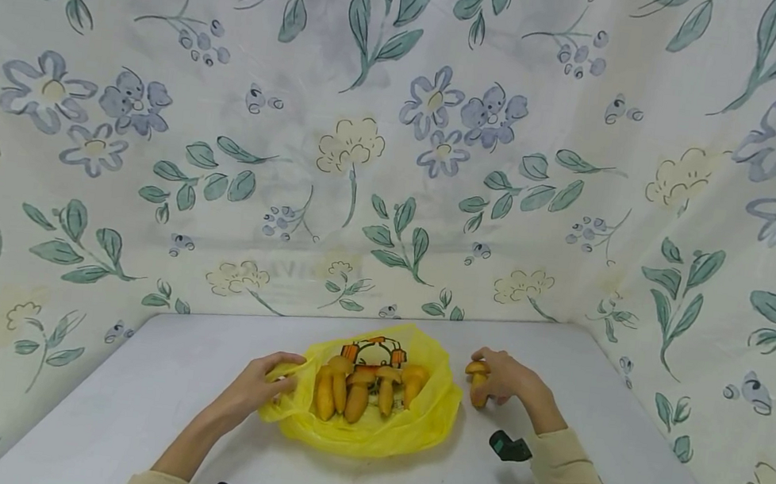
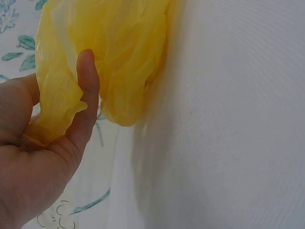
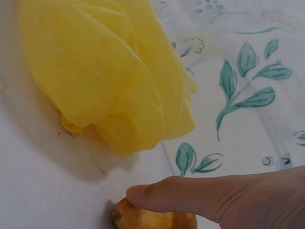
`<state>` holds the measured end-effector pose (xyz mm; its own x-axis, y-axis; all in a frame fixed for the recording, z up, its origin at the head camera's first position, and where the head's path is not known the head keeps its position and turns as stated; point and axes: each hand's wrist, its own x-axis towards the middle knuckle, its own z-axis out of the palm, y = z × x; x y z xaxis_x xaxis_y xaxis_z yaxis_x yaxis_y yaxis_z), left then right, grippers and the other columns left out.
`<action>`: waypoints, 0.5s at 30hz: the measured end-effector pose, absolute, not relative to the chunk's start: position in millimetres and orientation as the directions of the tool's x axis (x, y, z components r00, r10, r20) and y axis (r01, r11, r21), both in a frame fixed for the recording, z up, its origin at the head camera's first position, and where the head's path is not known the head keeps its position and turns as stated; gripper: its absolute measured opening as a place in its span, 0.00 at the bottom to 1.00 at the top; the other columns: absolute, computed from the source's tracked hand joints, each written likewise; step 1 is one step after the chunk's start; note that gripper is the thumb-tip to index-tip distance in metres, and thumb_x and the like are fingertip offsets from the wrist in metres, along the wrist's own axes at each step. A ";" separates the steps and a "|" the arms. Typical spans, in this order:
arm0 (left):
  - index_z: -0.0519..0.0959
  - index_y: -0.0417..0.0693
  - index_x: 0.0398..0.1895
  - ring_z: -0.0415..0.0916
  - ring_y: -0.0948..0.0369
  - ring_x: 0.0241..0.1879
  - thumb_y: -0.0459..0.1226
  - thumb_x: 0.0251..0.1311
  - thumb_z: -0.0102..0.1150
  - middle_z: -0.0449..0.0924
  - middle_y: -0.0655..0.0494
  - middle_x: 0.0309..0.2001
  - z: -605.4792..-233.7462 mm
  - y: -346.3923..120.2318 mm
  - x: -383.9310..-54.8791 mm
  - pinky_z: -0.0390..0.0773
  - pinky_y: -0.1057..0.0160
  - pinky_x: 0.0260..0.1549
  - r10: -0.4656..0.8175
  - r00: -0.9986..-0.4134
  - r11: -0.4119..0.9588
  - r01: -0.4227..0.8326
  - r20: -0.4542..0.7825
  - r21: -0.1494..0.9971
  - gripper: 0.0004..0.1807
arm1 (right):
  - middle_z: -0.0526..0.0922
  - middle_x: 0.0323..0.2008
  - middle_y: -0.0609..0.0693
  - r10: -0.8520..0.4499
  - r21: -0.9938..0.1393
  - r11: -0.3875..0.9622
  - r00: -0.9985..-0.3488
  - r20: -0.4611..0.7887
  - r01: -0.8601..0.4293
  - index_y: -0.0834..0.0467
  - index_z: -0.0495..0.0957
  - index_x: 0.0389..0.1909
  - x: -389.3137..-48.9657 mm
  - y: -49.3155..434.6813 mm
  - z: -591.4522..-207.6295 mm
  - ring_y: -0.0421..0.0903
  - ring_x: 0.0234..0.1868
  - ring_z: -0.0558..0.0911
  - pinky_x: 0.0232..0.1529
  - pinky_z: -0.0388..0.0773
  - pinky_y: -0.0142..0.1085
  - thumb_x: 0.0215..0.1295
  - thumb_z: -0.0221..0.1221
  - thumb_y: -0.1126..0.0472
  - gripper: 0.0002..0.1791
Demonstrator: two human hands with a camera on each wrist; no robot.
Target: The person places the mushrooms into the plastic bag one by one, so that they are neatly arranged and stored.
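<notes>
A yellow plastic bag (image 1: 365, 441) lies spread open on the table, with several brown mushrooms (image 1: 356, 404) side by side in its mouth. My left hand (image 1: 256, 387) holds the bag's left edge; in the left wrist view a fold of the bag (image 2: 57, 105) passes between thumb and fingers. To the right of the bag, my right hand (image 1: 516, 380) grips a single mushroom (image 1: 478, 372) by its side, low over the tabletop. The right wrist view shows the thumb laid over that mushroom's stem (image 3: 143, 218), while the other fingers are hidden.
The white table (image 1: 203, 349) ends at the back against a flowered cloth (image 1: 391, 218), which also hangs along the right side. Dark wrist cameras (image 1: 510, 447) are strapped near both hands. Small dark specks (image 3: 102, 171) lie on the table beside the bag.
</notes>
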<state>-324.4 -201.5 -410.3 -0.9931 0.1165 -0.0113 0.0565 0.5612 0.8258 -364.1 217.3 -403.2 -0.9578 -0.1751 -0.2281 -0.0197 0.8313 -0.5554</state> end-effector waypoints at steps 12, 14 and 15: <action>0.73 0.44 0.63 0.71 0.56 0.47 0.34 0.65 0.56 0.71 0.42 0.62 -410.1 -202.2 -324.7 0.77 0.64 0.43 0.124 -0.992 0.558 0.061 -0.011 0.828 0.22 | 0.71 0.51 0.59 -0.165 -0.543 0.840 -0.958 -0.232 -0.013 0.56 0.65 0.65 -365.4 216.3 -404.4 0.49 0.40 0.75 0.40 0.82 0.37 0.52 0.71 0.61 0.39; 0.73 0.44 0.63 0.71 0.55 0.47 0.34 0.65 0.56 0.71 0.42 0.62 -410.2 -201.9 -324.3 0.77 0.64 0.43 0.122 -0.992 0.558 0.060 -0.011 0.828 0.22 | 0.71 0.51 0.59 -0.164 -0.541 0.841 -0.958 -0.234 -0.012 0.57 0.66 0.65 -365.4 216.2 -404.5 0.49 0.40 0.75 0.40 0.82 0.37 0.52 0.71 0.61 0.39; 0.73 0.44 0.63 0.71 0.55 0.47 0.34 0.65 0.56 0.71 0.42 0.62 -410.3 -201.8 -324.0 0.77 0.64 0.43 0.121 -0.993 0.558 0.059 -0.011 0.828 0.22 | 0.71 0.51 0.59 -0.162 -0.542 0.841 -0.958 -0.236 -0.009 0.56 0.66 0.65 -365.4 216.1 -404.6 0.49 0.40 0.75 0.40 0.82 0.37 0.52 0.71 0.61 0.39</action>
<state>-324.0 -201.8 -410.3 -0.9925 0.1214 -0.0112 0.0589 0.5577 0.8279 -365.4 216.1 -404.6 -0.9580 -0.1625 -0.2363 -0.0090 0.8406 -0.5417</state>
